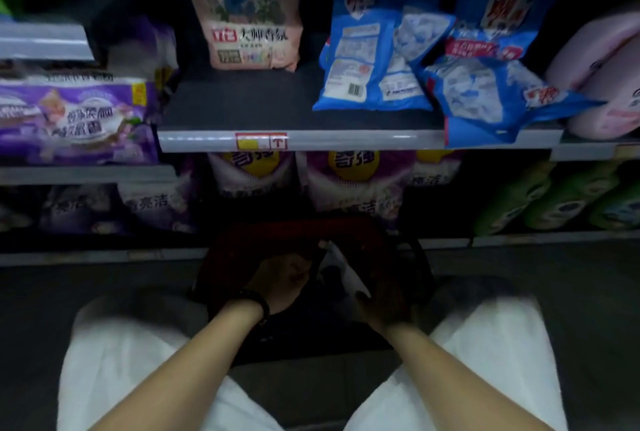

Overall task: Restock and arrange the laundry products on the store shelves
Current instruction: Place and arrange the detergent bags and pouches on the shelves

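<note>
Both my hands reach down into a dark red basket [294, 228] on the floor in front of the shelves. My left hand [280, 283], with a dark band on its wrist, curls at the left edge of a pale pack [341, 274] lying in the basket. My right hand [386, 307] holds the pack's lower right edge. The basket is in deep shadow and the pack's print is unreadable. On the middle shelf [346, 140] stands a pink detergent bag [247, 14], with bare shelf in front of it.
Two blue powder bags [370, 59] [485, 94] lie slumped on the same shelf, one overhanging its edge. A pink pack [606, 77] sits at the right and purple packs [76, 118] at the left. Purple bags [353, 184] and green bags [554, 198] fill the lower shelf. My white-clad knees flank the basket.
</note>
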A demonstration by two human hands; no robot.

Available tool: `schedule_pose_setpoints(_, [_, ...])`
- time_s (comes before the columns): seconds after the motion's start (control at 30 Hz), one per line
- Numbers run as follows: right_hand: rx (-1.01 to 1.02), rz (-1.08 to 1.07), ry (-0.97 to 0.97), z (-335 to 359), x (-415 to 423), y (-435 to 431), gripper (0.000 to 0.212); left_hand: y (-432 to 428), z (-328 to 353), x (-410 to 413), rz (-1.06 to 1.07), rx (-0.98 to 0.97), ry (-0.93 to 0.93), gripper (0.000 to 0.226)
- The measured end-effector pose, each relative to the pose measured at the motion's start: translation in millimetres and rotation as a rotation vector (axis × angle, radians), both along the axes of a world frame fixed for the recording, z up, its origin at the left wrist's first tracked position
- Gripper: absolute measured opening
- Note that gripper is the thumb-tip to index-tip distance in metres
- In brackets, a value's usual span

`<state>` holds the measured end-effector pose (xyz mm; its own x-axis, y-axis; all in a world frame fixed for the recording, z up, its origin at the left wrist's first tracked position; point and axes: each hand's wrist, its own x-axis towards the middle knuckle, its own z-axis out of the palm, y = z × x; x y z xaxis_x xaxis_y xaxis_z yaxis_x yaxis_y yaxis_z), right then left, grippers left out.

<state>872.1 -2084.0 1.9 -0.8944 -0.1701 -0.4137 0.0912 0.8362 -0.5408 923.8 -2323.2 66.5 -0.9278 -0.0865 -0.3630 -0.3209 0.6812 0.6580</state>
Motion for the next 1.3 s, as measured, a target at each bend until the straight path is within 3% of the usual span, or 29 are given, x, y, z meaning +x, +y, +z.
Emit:
schedule_pose_setpoints(0.2, [0.105, 0.052, -0.155, -23, 2, 10, 0.069, 8, -34, 21, 0.027, 0.082, 0.021, 0.047])
schedule_pose_setpoints(0.33, [0.154, 0.114, -0.178, -38, 1, 9, 0.07, 2, -63, 32, 0.001, 0.066, 0.093, 0.039])
schedule_pose_setpoints(0.5, [0.062, -0.023, -0.224, -55, -2, 7, 0.066, 4, -68, 32, -0.016, 0.016, 0.176, 0.043])
schedule_pose_setpoints(0.6, [0.087, -0.062, -0.248, -56, -6, 6, 0.054, 9, -64, 40, -0.023, -0.044, 0.06, 0.02])
schedule_pose_setpoints(0.67, [0.121, -0.057, -0.23, -58, -12, 7, 0.047, 12, -61, 45, -0.061, -0.045, -0.066, 0.017])
schedule_pose_setpoints(0.77, [0.137, -0.009, -0.253, -62, -17, 8, 0.043, 17, -59, 48, -0.087, -0.019, -0.11, 0.016])
schedule_pose_setpoints(1.03, [0.184, 0.126, -0.093, -56, -6, 3, 0.036, 25, -48, 52, -0.081, -0.034, -0.139, 0.024])
schedule_pose_setpoints(1.2, [0.053, 0.137, 0.069, 17, 2, -12, 0.029, 29, -39, 53, -0.101, -0.065, -0.142, 0.031])
schedule_pose_setpoints(1.3, [-0.103, 0.088, 0.141, 58, 4, -12, 0.025, 35, -39, 54, -0.113, -0.044, -0.174, 0.051])
